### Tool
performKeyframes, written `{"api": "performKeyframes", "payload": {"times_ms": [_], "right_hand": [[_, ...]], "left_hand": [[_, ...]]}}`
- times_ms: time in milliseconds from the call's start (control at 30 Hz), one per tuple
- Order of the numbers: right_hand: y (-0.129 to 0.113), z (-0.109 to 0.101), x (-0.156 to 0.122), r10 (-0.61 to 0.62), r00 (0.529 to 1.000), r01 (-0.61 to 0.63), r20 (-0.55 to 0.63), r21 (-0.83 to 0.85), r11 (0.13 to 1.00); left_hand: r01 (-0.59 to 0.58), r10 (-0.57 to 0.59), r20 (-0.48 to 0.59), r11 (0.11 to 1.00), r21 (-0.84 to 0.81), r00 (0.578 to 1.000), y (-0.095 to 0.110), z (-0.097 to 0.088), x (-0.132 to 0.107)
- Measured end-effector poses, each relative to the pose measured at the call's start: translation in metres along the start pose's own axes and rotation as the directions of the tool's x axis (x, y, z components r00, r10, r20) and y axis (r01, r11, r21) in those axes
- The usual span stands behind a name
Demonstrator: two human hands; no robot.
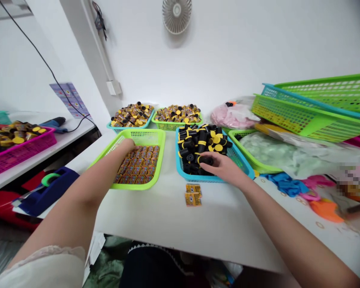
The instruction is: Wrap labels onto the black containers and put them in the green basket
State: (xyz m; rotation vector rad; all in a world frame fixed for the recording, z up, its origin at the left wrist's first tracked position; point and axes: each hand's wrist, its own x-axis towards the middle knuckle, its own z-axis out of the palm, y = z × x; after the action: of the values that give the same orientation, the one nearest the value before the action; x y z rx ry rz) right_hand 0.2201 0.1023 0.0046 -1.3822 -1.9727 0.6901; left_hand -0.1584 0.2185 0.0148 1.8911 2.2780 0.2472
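My left hand point(128, 145) reaches into a green basket point(161, 160), over its far left part. Rows of small brown-and-yellow labelled pieces point(139, 166) fill that basket; the fingertips of this hand are hidden. My right hand point(220, 165) is at the near side of a blue basket point(180, 173), its thumb and fingers around a black canister point(206, 160). Loose black canisters with yellow ends point(202, 138) are heaped in the blue basket. On the table just in front lie small yellow printed labels point(193, 199).
Behind stand a blue basket point(115, 129) and a green basket point(168, 126) of labelled canisters. Stacked baskets point(306, 116) and plastic bags point(270, 148) crowd the right. Left are a magenta basket point(21, 154) and a blue tape dispenser point(52, 190). A person's hand shows far right.
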Motion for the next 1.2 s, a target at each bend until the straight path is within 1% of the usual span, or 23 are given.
{"api": "performKeyframes", "payload": {"times_ms": [33,100,133,167,200,233,267,300,333,400,433,500,533,600,667,767,900,1000,1033,1067,1100,1133,1200], "right_hand": [[0.006,-0.002,-0.003,-0.056,0.993,0.058,-0.108,0.014,0.998],[0.019,-0.007,-0.010,-0.137,0.938,0.146,-0.320,0.004,0.989],[0.026,-0.009,-0.013,-0.143,0.898,0.154,-0.416,-0.008,0.988],[0.031,-0.011,-0.016,-0.129,0.861,0.141,-0.493,-0.014,0.990],[0.036,-0.012,-0.019,-0.107,0.828,0.121,-0.550,-0.011,0.993],[0.039,-0.013,-0.022,-0.094,0.804,0.112,-0.587,-0.005,0.994],[0.041,-0.014,-0.025,-0.096,0.788,0.119,-0.608,-0.002,0.993],[0.041,-0.015,-0.028,-0.115,0.779,0.139,-0.617,-0.009,0.990],[0.041,-0.015,-0.030,-0.147,0.773,0.166,-0.617,-0.026,0.986],[0.040,-0.015,-0.034,-0.222,0.765,0.218,-0.604,-0.082,0.972],[0.040,-0.015,-0.036,-0.257,0.764,0.234,-0.592,-0.116,0.965],[0.041,-0.014,-0.037,-0.315,0.765,0.259,-0.561,-0.180,0.949],[0.042,-0.013,-0.038,-0.342,0.766,0.274,-0.544,-0.205,0.940],[0.045,-0.011,-0.038,-0.390,0.765,0.304,-0.513,-0.246,0.920],[0.046,-0.010,-0.039,-0.427,0.759,0.331,-0.491,-0.273,0.903],[0.046,-0.009,-0.039,-0.464,0.760,0.357,-0.455,-0.303,0.883],[0.046,-0.008,-0.040,-0.453,0.795,0.345,-0.404,-0.314,0.885],[0.047,-0.008,-0.040,-0.439,0.812,0.337,-0.384,-0.306,0.890],[0.047,-0.008,-0.040,-0.439,0.815,0.339,-0.378,-0.302,0.891],[0.047,-0.008,-0.040,-0.438,0.819,0.341,-0.371,-0.299,0.891],[0.048,-0.008,-0.040,-0.438,0.822,0.343,-0.364,-0.297,0.891],[0.048,-0.008,-0.040,-0.439,0.824,0.345,-0.359,-0.296,0.890],[0.048,-0.008,-0.040,-0.445,0.822,0.351,-0.354,-0.300,0.887]], "left_hand": [[0.016,-0.015,-0.033,1.000,0.016,0.999,0.004,-0.003,-0.004],[0.049,-0.041,-0.134,0.997,0.061,0.990,0.016,-0.012,-0.019],[0.009,0.010,-0.224,0.996,0.084,0.975,0.024,-0.016,-0.031],[-0.074,0.107,-0.320,0.991,0.116,0.941,0.034,-0.018,-0.047],[-0.210,0.263,-0.400,0.962,0.173,0.878,0.044,-0.017,-0.066],[-0.379,0.453,-0.432,0.891,0.248,0.780,0.055,-0.013,-0.089],[-0.552,0.635,-0.376,0.773,0.314,0.675,0.066,-0.006,-0.113],[-0.733,0.809,-0.201,0.586,0.346,0.552,0.076,0.005,-0.137],[-0.817,0.876,-0.083,0.474,0.328,0.474,0.085,0.019,-0.160],[-0.886,0.923,0.034,0.357,0.295,0.383,0.100,0.051,-0.198],[-0.907,0.934,0.089,0.308,0.287,0.345,0.105,0.067,-0.211],[-0.914,0.929,0.164,0.273,0.300,0.332,0.112,0.092,-0.225],[-0.914,0.924,0.188,0.268,0.305,0.333,0.113,0.101,-0.229],[-0.913,0.918,0.202,0.271,0.304,0.340,0.111,0.111,-0.236],[-0.915,0.925,0.187,0.266,0.303,0.331,0.105,0.114,-0.248],[-0.923,0.937,0.187,0.229,0.309,0.295,0.094,0.117,-0.277],[-0.931,0.936,0.215,0.208,0.300,0.278,0.080,0.120,-0.314],[-0.946,0.946,0.223,0.171,0.276,0.236,0.075,0.118,-0.326],[-0.952,0.946,0.232,0.162,0.261,0.225,0.075,0.116,-0.326],[-0.956,0.943,0.244,0.166,0.240,0.225,0.076,0.112,-0.323],[-0.960,0.936,0.259,0.187,0.209,0.239,0.078,0.108,-0.318],[-0.959,0.920,0.281,0.235,0.160,0.273,0.081,0.103,-0.309],[-0.926,0.871,0.323,0.373,0.058,0.371,0.088,0.094,-0.287]]}}
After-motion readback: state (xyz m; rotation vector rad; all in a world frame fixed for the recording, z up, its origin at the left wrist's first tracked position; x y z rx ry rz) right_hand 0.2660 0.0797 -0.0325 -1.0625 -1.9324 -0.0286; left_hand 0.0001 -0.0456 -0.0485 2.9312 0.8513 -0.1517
